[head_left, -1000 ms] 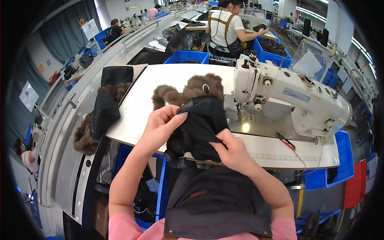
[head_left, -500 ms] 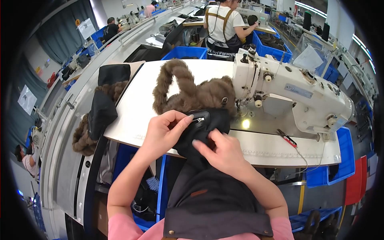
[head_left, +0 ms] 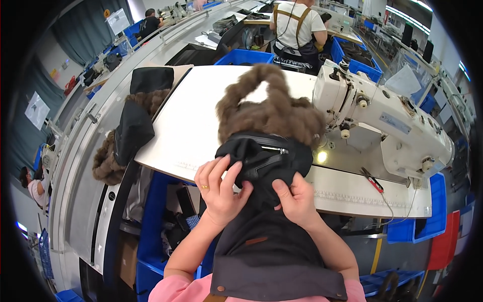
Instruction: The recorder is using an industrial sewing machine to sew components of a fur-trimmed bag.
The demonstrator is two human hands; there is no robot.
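A brown furry bag (head_left: 271,118) lies on the white sewing table, its looped furry handle (head_left: 251,78) pointing away from me. Its black lining (head_left: 254,161) is pulled out toward me, and a zipper (head_left: 274,150) with a silver pull shows on it. My left hand (head_left: 219,189) grips the lining's left side, fingers bent over the cloth and thumb toward the middle. At the near right part of the lining, my right hand (head_left: 297,199) pinches the cloth between thumb and fingers.
A white sewing machine (head_left: 387,118) stands just right of the bag. Red-handled thread snips (head_left: 372,180) lie near the table's front right. More furry bags with black linings (head_left: 133,128) rest at the left. Blue bins (head_left: 420,211) hang around the table; a co-worker (head_left: 298,27) stands beyond.
The bag has turned and shifted, so its handle points straight away and the lining faces me more. My left hand has left the zipper's end for the lining's left side; my right hand now pinches cloth.
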